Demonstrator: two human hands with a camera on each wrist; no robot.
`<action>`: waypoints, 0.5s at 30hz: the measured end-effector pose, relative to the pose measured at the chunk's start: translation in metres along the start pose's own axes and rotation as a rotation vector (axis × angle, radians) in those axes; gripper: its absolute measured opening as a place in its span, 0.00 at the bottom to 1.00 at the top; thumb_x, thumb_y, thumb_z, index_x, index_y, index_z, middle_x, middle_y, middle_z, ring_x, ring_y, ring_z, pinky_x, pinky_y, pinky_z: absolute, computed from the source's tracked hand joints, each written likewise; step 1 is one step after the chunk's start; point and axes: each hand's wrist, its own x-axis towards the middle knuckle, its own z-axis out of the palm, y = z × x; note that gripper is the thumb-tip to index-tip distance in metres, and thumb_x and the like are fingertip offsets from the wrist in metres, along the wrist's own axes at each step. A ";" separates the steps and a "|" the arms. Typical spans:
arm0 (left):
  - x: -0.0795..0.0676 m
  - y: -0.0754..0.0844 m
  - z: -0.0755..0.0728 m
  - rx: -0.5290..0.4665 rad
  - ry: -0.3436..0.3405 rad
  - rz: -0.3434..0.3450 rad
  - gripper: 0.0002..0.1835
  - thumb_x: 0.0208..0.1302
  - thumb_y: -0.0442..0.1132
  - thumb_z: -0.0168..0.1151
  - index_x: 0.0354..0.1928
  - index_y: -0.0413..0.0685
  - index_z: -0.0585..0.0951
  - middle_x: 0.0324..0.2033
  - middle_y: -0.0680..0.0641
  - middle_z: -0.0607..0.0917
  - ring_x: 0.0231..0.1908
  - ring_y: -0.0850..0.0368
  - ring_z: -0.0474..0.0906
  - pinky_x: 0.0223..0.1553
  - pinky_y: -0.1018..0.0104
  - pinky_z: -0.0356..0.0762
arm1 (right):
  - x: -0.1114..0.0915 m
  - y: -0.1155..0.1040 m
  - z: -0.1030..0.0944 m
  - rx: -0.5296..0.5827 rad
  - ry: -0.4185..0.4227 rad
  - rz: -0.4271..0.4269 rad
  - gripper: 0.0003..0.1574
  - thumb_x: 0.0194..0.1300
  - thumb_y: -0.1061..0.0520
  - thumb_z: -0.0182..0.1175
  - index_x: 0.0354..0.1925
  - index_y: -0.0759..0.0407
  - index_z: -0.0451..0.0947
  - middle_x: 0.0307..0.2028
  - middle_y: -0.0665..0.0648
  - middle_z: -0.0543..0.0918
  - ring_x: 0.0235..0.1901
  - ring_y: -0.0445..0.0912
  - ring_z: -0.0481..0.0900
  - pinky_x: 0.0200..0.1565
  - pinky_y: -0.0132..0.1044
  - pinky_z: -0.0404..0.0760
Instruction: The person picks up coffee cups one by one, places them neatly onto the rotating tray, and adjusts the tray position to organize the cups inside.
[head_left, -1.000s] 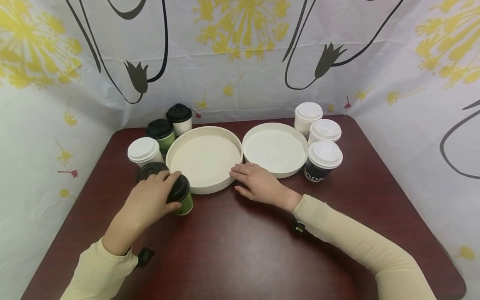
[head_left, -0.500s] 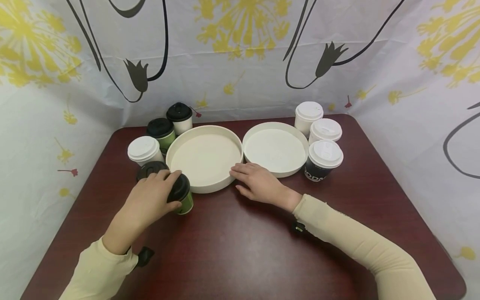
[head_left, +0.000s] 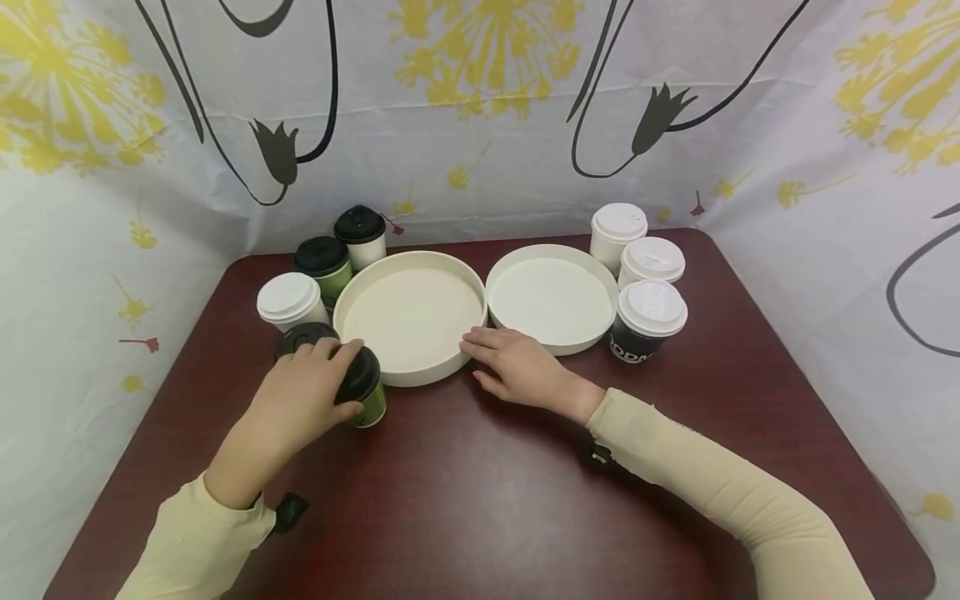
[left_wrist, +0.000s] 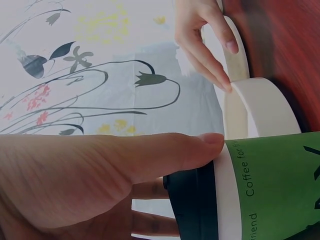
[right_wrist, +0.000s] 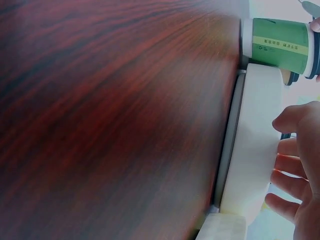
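My left hand [head_left: 292, 404] grips a green paper coffee cup [head_left: 372, 408] by its black lid. The left wrist view has the thumb [left_wrist: 180, 150] along one side of the lid, fingers partly hidden behind it. The cup stands on the table, close to a round cream tray [head_left: 408, 312]. Another cup with a black lid [head_left: 303, 335] is mostly covered by this hand. My right hand [head_left: 517, 367] touches the near right rim of the cream tray with nearly straight fingers, by where it meets a round white tray [head_left: 551, 300].
Behind my left hand stand a white-lidded cup [head_left: 291, 300], a green cup [head_left: 322, 267] and a white cup [head_left: 363, 237] with black lids. Right of the white tray are a black cup [head_left: 641, 333] and two white cups [head_left: 651, 262], all white-lidded. Patterned cloth surrounds the dark red table [head_left: 480, 500].
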 end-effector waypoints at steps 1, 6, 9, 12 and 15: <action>0.000 0.000 -0.001 0.002 0.002 0.002 0.43 0.47 0.52 0.73 0.64 0.44 0.67 0.54 0.33 0.76 0.51 0.35 0.75 0.48 0.41 0.75 | 0.000 0.000 0.000 0.000 0.000 0.000 0.30 0.61 0.49 0.58 0.60 0.58 0.73 0.59 0.56 0.78 0.62 0.47 0.73 0.61 0.45 0.74; -0.001 0.002 -0.004 0.017 0.017 0.014 0.43 0.47 0.52 0.72 0.64 0.44 0.67 0.53 0.34 0.77 0.51 0.35 0.76 0.48 0.42 0.75 | 0.000 0.000 0.000 0.001 -0.009 0.004 0.30 0.61 0.49 0.58 0.60 0.58 0.73 0.59 0.56 0.78 0.63 0.47 0.73 0.61 0.45 0.74; -0.001 0.004 -0.006 0.032 0.029 0.020 0.43 0.47 0.53 0.72 0.64 0.43 0.67 0.53 0.34 0.77 0.51 0.35 0.76 0.48 0.42 0.75 | 0.000 0.000 0.001 -0.001 -0.015 0.008 0.30 0.62 0.49 0.58 0.60 0.57 0.73 0.60 0.56 0.77 0.63 0.47 0.73 0.61 0.45 0.74; -0.002 0.005 -0.010 0.041 0.038 0.024 0.43 0.47 0.53 0.72 0.64 0.43 0.68 0.52 0.34 0.78 0.50 0.36 0.76 0.49 0.43 0.75 | 0.000 0.001 0.001 -0.002 -0.016 0.009 0.30 0.62 0.49 0.57 0.61 0.57 0.73 0.60 0.56 0.77 0.63 0.47 0.73 0.61 0.45 0.73; -0.003 0.006 -0.013 0.043 0.046 0.026 0.43 0.47 0.52 0.72 0.64 0.43 0.68 0.52 0.34 0.78 0.51 0.36 0.76 0.49 0.43 0.74 | -0.001 0.001 0.001 -0.003 -0.010 0.006 0.30 0.62 0.50 0.57 0.60 0.57 0.73 0.59 0.56 0.77 0.63 0.47 0.73 0.61 0.45 0.74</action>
